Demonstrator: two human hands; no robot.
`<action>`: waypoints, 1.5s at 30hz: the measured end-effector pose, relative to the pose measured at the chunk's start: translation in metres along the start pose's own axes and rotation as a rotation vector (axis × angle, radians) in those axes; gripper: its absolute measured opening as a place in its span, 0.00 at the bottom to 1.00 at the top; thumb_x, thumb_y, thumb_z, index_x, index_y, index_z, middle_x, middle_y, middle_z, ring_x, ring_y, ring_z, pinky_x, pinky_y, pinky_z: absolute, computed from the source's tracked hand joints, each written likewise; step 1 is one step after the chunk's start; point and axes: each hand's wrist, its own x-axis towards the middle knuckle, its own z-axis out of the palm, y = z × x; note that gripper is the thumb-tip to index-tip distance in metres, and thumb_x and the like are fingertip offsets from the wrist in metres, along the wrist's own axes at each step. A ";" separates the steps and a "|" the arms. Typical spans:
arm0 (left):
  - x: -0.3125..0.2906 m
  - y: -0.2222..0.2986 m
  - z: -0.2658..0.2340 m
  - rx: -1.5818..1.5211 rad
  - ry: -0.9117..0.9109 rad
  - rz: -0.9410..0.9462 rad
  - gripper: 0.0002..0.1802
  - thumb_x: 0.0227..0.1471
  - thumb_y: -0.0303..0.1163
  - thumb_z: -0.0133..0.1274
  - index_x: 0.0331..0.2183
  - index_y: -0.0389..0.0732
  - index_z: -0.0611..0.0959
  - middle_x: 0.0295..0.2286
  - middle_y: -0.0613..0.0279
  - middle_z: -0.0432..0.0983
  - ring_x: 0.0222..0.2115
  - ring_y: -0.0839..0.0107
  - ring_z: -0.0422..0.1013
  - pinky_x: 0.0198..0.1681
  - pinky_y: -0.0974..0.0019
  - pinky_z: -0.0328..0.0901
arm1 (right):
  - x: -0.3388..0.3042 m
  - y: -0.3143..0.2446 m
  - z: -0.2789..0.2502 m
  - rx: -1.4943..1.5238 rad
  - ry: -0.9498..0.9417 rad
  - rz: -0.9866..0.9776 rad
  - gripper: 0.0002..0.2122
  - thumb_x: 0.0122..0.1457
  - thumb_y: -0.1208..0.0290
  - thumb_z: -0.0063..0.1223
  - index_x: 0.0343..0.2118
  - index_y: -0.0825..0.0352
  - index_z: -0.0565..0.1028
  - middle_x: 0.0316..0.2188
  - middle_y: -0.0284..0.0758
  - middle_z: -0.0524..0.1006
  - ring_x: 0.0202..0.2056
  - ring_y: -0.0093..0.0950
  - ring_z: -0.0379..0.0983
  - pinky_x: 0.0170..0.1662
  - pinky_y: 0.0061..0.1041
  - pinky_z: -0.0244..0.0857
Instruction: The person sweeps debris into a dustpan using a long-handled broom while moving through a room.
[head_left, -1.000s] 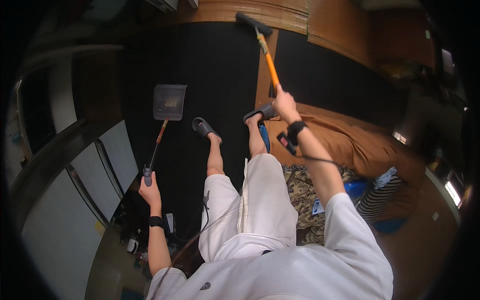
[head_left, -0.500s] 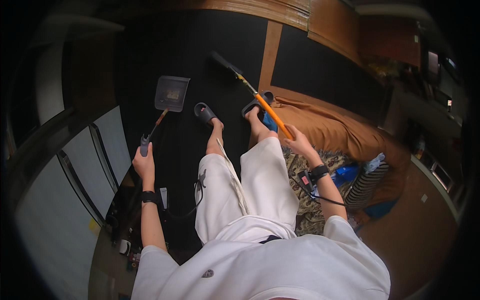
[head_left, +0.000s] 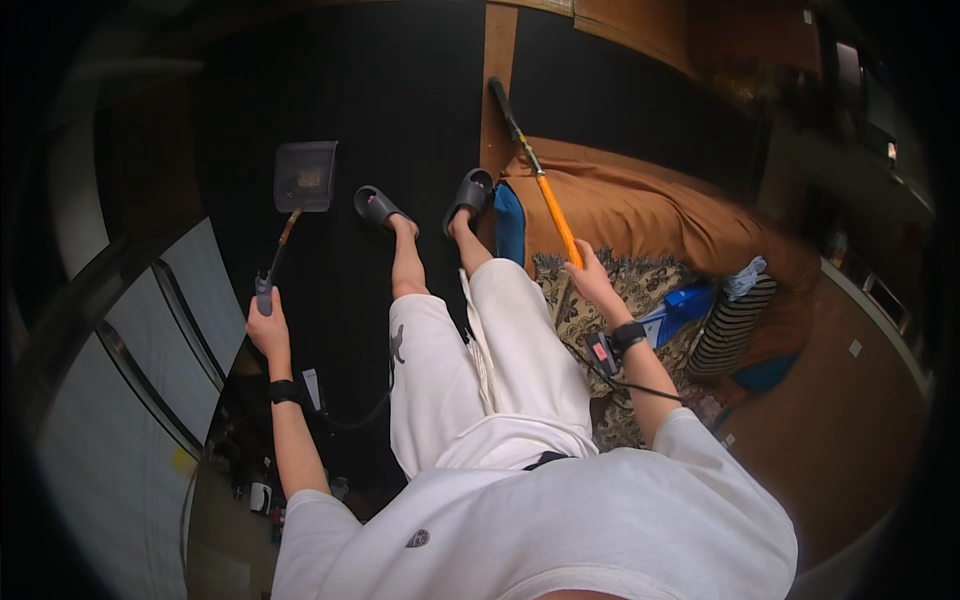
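My left hand point(head_left: 267, 322) is closed round the grey grip of a long-handled dustpan point(head_left: 318, 160). The pan lies out ahead on the left over the black floor, with some pale debris or a patch visible inside. My right hand point(head_left: 592, 274) grips the orange handle of a broom point(head_left: 557, 213). Its dark head point(head_left: 497, 90) points away from me, over the brown strip in the floor, beyond the bed's corner. The bristles are too dark to make out clearly.
To the right stands a bed or couch with a brown cover point(head_left: 640, 215), a patterned throw point(head_left: 610, 290) and a blue item point(head_left: 690, 299) on it. White drawer-like panels point(head_left: 160, 340) line the left. My feet in dark slippers point(head_left: 466, 200) stand between them.
The broom head has swung rightward, from the black floor to the brown strip. Both feet have shifted, and the view has turned a little. The dustpan stays in my left hand.
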 end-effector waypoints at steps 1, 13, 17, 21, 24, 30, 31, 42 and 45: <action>-0.001 -0.001 0.000 0.010 0.008 0.001 0.18 0.48 0.43 0.52 0.24 0.35 0.77 0.15 0.55 0.69 0.16 0.62 0.67 0.21 0.64 0.60 | 0.001 0.004 0.006 0.053 -0.021 0.083 0.25 0.51 0.71 0.48 0.52 0.59 0.56 0.29 0.43 0.73 0.17 0.32 0.71 0.20 0.28 0.64; -0.006 0.025 0.012 0.062 0.056 0.125 0.19 0.48 0.45 0.51 0.22 0.37 0.76 0.16 0.54 0.72 0.18 0.56 0.69 0.22 0.60 0.62 | -0.071 0.021 0.007 0.856 -0.434 0.232 0.22 0.55 0.74 0.45 0.52 0.57 0.55 0.16 0.28 0.62 0.11 0.16 0.55 0.13 0.15 0.48; -0.004 0.028 0.011 0.053 0.059 0.121 0.19 0.47 0.47 0.51 0.23 0.38 0.77 0.18 0.53 0.73 0.21 0.54 0.70 0.25 0.59 0.63 | -0.093 0.042 -0.008 0.735 -0.394 0.135 0.23 0.54 0.73 0.47 0.53 0.57 0.56 0.15 0.27 0.62 0.11 0.15 0.57 0.13 0.15 0.50; -0.001 0.032 0.012 0.115 0.043 0.060 0.21 0.47 0.48 0.51 0.23 0.38 0.77 0.20 0.52 0.73 0.24 0.53 0.70 0.28 0.58 0.63 | -0.086 0.052 0.001 0.525 -0.257 0.043 0.24 0.52 0.73 0.48 0.52 0.58 0.57 0.18 0.31 0.66 0.14 0.21 0.63 0.17 0.20 0.58; -0.002 0.034 0.011 0.106 -0.002 0.036 0.21 0.47 0.48 0.51 0.29 0.38 0.79 0.21 0.52 0.74 0.24 0.56 0.71 0.28 0.61 0.63 | -0.068 0.061 0.014 0.258 -0.057 -0.066 0.24 0.51 0.71 0.48 0.52 0.59 0.57 0.25 0.42 0.72 0.23 0.34 0.71 0.26 0.30 0.65; 0.004 0.033 0.010 0.097 0.012 0.051 0.20 0.46 0.49 0.52 0.27 0.39 0.78 0.21 0.51 0.74 0.24 0.53 0.71 0.28 0.59 0.63 | -0.033 0.081 0.033 0.010 0.008 0.097 0.24 0.51 0.68 0.46 0.52 0.59 0.55 0.35 0.52 0.72 0.38 0.48 0.70 0.40 0.39 0.64; 0.006 0.032 0.011 0.090 0.017 0.068 0.20 0.46 0.49 0.52 0.27 0.39 0.78 0.21 0.51 0.74 0.24 0.53 0.71 0.28 0.59 0.63 | -0.033 0.082 0.038 0.070 0.006 0.124 0.25 0.51 0.68 0.45 0.52 0.58 0.54 0.35 0.53 0.72 0.38 0.48 0.69 0.40 0.39 0.64; 0.019 0.032 0.015 0.012 -0.095 0.029 0.16 0.45 0.42 0.53 0.24 0.37 0.76 0.18 0.53 0.72 0.21 0.55 0.69 0.26 0.59 0.62 | -0.069 0.004 0.137 0.405 -0.051 0.279 0.27 0.49 0.76 0.43 0.53 0.60 0.52 0.26 0.44 0.71 0.13 0.29 0.67 0.15 0.25 0.61; 0.024 0.030 0.010 -0.012 -0.081 0.023 0.16 0.45 0.41 0.54 0.23 0.36 0.75 0.16 0.56 0.71 0.18 0.59 0.68 0.23 0.61 0.61 | -0.082 -0.014 0.151 0.536 -0.064 0.295 0.27 0.50 0.78 0.44 0.53 0.59 0.52 0.22 0.38 0.69 0.12 0.24 0.64 0.13 0.23 0.58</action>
